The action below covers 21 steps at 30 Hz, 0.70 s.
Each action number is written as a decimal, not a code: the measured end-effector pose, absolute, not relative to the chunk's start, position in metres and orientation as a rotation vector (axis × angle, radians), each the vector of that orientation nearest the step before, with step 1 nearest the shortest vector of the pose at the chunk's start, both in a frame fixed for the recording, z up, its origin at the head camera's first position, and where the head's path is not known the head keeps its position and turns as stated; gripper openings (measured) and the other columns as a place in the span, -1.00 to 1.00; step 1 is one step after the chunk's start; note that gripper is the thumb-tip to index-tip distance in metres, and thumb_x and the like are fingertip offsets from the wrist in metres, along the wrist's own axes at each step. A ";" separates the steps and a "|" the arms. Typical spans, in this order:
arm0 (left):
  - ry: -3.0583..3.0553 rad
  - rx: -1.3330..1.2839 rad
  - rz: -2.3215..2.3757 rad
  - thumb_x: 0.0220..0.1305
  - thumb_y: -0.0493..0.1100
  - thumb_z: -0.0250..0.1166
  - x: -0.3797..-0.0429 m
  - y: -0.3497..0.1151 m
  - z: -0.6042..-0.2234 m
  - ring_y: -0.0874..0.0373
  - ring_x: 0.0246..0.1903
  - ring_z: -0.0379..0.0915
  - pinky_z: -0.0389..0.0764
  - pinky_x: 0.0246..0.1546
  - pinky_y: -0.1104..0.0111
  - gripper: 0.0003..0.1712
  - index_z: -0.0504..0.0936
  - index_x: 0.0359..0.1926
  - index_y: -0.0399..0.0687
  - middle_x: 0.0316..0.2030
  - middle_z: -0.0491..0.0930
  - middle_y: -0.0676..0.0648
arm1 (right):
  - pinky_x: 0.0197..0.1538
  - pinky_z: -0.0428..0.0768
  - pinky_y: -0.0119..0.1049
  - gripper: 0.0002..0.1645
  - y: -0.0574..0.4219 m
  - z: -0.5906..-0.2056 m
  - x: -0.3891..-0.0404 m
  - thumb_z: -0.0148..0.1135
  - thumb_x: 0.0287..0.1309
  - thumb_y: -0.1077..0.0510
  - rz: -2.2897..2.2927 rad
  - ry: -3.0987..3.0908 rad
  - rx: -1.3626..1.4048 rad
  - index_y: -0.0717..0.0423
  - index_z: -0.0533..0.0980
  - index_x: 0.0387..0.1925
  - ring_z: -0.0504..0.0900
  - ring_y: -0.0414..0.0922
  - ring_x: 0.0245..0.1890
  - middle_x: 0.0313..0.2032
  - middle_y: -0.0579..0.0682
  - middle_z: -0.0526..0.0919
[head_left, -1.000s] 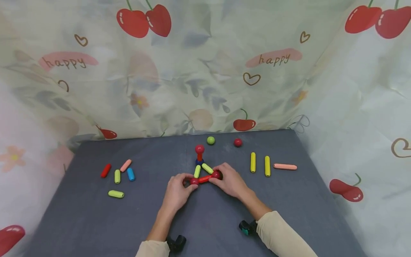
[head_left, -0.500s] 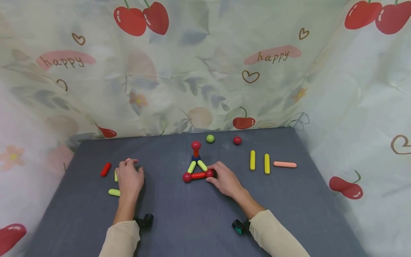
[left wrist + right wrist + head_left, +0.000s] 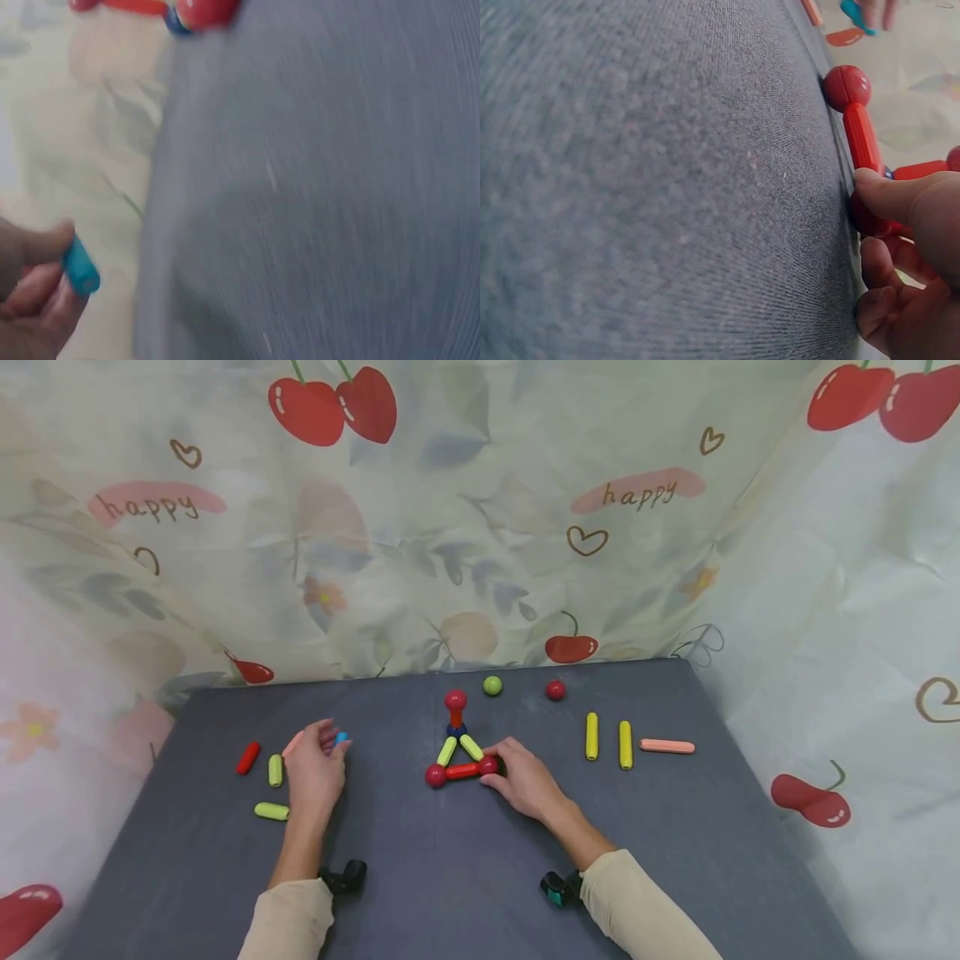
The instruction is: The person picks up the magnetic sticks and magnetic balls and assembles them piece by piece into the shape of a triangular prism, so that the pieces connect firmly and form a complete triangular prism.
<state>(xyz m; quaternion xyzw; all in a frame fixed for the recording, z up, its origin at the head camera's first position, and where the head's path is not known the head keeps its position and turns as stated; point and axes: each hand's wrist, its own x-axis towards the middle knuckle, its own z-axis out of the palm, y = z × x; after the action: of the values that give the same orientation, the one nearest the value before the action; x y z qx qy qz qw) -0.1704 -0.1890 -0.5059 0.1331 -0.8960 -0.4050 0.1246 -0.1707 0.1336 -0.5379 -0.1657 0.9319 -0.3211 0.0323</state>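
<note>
Your left hand (image 3: 313, 770) pinches a short blue plastic-like rod (image 3: 81, 270), toward desk's (image 3: 450, 868) left edge | right hand (image 3: 522, 782) grips a glossy red ball (image 3: 487, 765) | rod likely light, stiff; grasp mid-length

Here's the left hand (image 3: 317, 772), fingers covering part of the blue stick (image 3: 341, 738), and the pink stick (image 3: 293, 743) is partly lost behind that same hand! Across at the right hand (image 3: 525, 781), thumb and fingers mask some of a red ball (image 3: 488, 765). Left wrist view: well apart from the hand, a second red ball (image 3: 206, 9) is blurred, chopped by the top edge.
</note>
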 end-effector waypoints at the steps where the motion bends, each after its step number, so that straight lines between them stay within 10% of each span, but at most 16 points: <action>1: -2.581 0.354 -1.232 0.38 -0.23 0.34 -0.169 -0.182 -0.503 -0.11 0.12 0.63 0.64 0.11 0.05 -0.48 0.50 0.32 -0.16 0.15 0.66 -0.22 | 0.10 0.65 -0.16 -0.50 0.134 -0.538 -0.171 0.43 0.25 0.00 -0.988 2.870 -0.516 0.02 0.58 0.18 0.61 -0.17 -0.07 -0.01 -0.05 0.62; 8: -2.414 0.025 -1.541 0.16 -0.22 0.52 -0.159 -0.134 -0.501 0.09 -0.03 0.70 0.70 -0.10 0.51 -0.51 0.67 0.14 0.01 -0.04 0.74 -0.08 | 0.07 0.66 -0.18 -0.50 0.132 -0.537 -0.174 0.42 0.25 0.00 -0.986 2.869 -0.531 0.01 0.58 0.19 0.60 -0.18 -0.10 -0.02 -0.06 0.61; 21: -2.432 -0.018 -1.712 0.09 -0.31 0.55 -0.146 -0.092 -0.527 0.08 -0.04 0.70 0.73 -0.04 0.37 -0.49 0.68 0.11 -0.07 -0.01 0.70 -0.05 | 0.10 0.66 -0.17 -0.50 0.131 -0.538 -0.173 0.45 0.23 0.00 -0.969 2.879 -0.498 -0.01 0.58 0.18 0.60 -0.17 -0.10 -0.01 -0.06 0.62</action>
<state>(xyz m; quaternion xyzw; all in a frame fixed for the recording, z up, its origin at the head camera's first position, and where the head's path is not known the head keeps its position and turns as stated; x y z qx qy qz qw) -0.1465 -0.0918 -0.5265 -0.0062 -0.8147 -0.5738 0.0836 -0.1728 0.1309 -0.5376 -0.1616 0.9348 -0.3146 0.0317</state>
